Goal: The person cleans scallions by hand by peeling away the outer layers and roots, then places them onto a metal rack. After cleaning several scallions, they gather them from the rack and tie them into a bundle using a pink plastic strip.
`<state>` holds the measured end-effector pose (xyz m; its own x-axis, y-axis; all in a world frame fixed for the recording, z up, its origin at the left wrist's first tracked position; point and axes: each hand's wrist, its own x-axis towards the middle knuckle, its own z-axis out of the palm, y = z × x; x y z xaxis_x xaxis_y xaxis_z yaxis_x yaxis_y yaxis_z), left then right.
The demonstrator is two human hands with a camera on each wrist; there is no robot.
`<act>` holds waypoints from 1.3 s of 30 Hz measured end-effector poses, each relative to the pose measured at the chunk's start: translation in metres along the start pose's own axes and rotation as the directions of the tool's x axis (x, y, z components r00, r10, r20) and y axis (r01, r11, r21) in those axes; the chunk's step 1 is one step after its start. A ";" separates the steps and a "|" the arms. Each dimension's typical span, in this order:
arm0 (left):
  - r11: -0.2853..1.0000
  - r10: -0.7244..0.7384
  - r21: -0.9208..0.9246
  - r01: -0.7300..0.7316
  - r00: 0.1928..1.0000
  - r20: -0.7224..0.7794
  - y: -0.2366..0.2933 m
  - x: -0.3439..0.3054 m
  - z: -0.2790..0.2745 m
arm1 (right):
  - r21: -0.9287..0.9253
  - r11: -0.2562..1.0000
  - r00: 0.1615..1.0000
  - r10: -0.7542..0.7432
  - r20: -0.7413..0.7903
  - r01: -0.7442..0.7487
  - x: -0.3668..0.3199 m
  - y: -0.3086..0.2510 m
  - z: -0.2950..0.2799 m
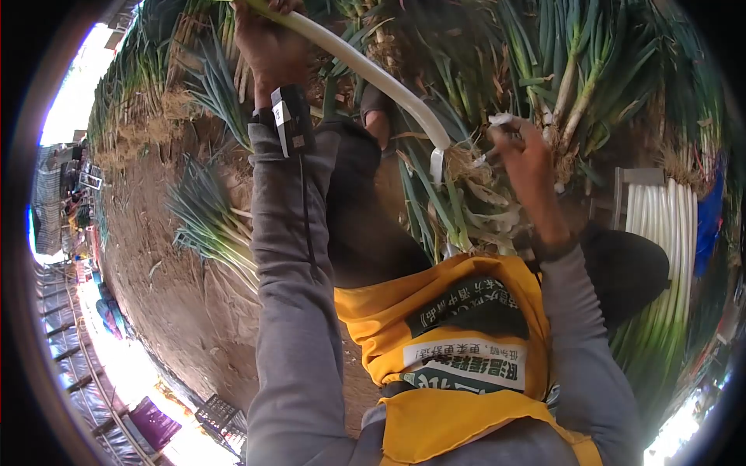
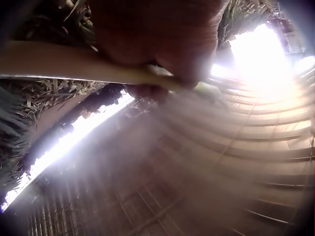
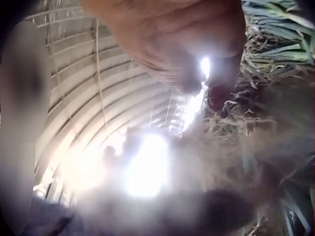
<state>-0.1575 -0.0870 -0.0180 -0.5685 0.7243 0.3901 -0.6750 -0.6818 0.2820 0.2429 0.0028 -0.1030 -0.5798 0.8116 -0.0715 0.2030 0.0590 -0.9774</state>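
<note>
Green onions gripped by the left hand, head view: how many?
1: a long, white-stemmed green onion, slanting from the left hand at the top down toward the right hand. Another could be hidden behind the fingers.

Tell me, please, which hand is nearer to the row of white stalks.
Right. The right hand is to the left of the row of white stalks; the left hand is much farther left, gripping a long stalk.

Head view: the top edge crops the left hand and the stalk; the pale item at the right hand is too small to identify. Right wrist view: blur and glare partly obscure the roots.
</note>
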 end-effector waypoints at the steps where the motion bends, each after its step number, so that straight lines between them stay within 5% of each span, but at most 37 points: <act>1: 0.999 0.026 0.047 -0.027 1.000 0.009 -0.002 -0.003 0.002 | -0.325 0.899 0.954 -0.295 0.048 0.294 -0.009 -0.003 0.002; 2: 0.998 0.034 0.050 -0.034 0.999 0.005 -0.003 -0.007 -0.008 | -0.323 0.898 0.954 -0.295 0.056 0.297 -0.020 -0.009 0.003; 4: 0.955 0.157 0.259 -0.142 0.987 -0.036 0.004 -0.005 -0.013 | -0.362 0.729 0.813 -0.531 0.238 0.582 -0.030 -0.026 0.015; 5: 0.773 0.414 0.559 -0.299 0.906 -0.087 -0.017 -0.017 0.011 | -0.332 0.722 0.795 -0.555 0.245 0.607 -0.032 -0.027 0.024; 6: 0.713 0.421 0.642 -0.281 0.904 -0.071 -0.019 -0.016 0.006 | -0.447 0.655 0.790 -0.551 0.269 0.609 -0.030 -0.025 0.033; 7: 0.864 0.380 0.457 -0.210 0.868 -0.320 -0.028 -0.022 0.030 | -0.555 0.572 0.784 -0.551 0.287 0.604 -0.024 -0.022 0.042; 11: 0.870 0.450 0.381 -0.312 0.818 -0.359 -0.025 -0.018 0.035 | -0.624 0.548 0.798 -0.563 0.217 0.557 0.003 0.004 0.047; 16: 0.926 0.353 0.276 -0.257 0.851 -0.389 -0.010 -0.019 0.022 | -0.326 0.798 0.861 -0.490 0.138 0.507 0.003 -0.002 0.027; 17: 0.916 0.372 0.303 -0.262 0.837 -0.401 -0.012 -0.020 0.022 | -0.251 0.905 0.939 -0.331 0.095 0.344 -0.001 -0.002 0.022; 18: 0.907 0.388 0.328 -0.263 0.824 -0.412 -0.012 -0.021 0.022 | -0.248 0.904 0.938 -0.334 0.095 0.347 0.001 0.004 0.018; 21: 0.885 0.428 0.386 -0.261 0.780 -0.455 -0.022 -0.024 0.030 | -0.154 0.988 0.996 -0.024 -0.090 0.010 0.001 0.012 0.004; 24: 0.910 0.364 0.333 -0.245 0.857 -0.364 0.001 -0.021 -0.002 | -0.113 0.993 0.977 -0.041 -0.211 0.017 0.009 0.058 -0.026; 25: 0.924 0.338 0.309 -0.225 0.859 -0.385 -0.006 -0.025 -0.004 | -0.415 0.906 0.981 -0.147 -0.129 0.081 0.011 0.070 -0.035; 26: 0.906 0.358 0.360 -0.223 0.857 -0.370 -0.010 -0.023 0.003 | -0.498 0.867 0.996 0.069 0.061 -0.029 0.006 0.056 -0.042; 28: 0.893 0.361 0.401 -0.205 0.859 -0.364 -0.018 -0.019 0.015 | -0.758 0.595 0.914 0.095 0.394 0.265 -0.001 0.049 -0.052; 29: 0.889 0.357 0.410 -0.205 0.871 -0.338 -0.023 -0.018 0.019 | -0.768 0.592 0.919 0.109 0.379 0.247 -0.005 0.043 -0.053; 31: 0.883 0.329 0.433 -0.183 0.899 -0.290 -0.033 -0.020 0.030 | -0.707 0.601 0.928 -0.262 0.266 0.372 -0.002 0.024 -0.050; 32: 0.882 0.332 0.432 -0.188 0.899 -0.286 -0.035 -0.021 0.031 | -0.708 0.598 0.926 -0.267 0.267 0.376 0.003 0.008 -0.046; 34: 0.874 0.309 0.453 -0.174 0.920 -0.242 -0.043 -0.017 0.034 | -0.443 0.834 0.944 -0.300 0.135 0.328 0.010 -0.030 -0.034; 39: 0.852 0.296 0.504 -0.139 0.923 -0.245 -0.051 -0.016 0.033 | -0.510 0.700 0.860 -0.472 0.194 0.499 0.025 -0.026 0.013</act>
<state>-0.0989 -0.0671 -0.0096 -0.8397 0.4925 0.2290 -0.2593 -0.7340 0.6277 0.2129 0.0144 -0.0823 -0.7473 0.5578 0.3611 0.2555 0.7429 -0.6187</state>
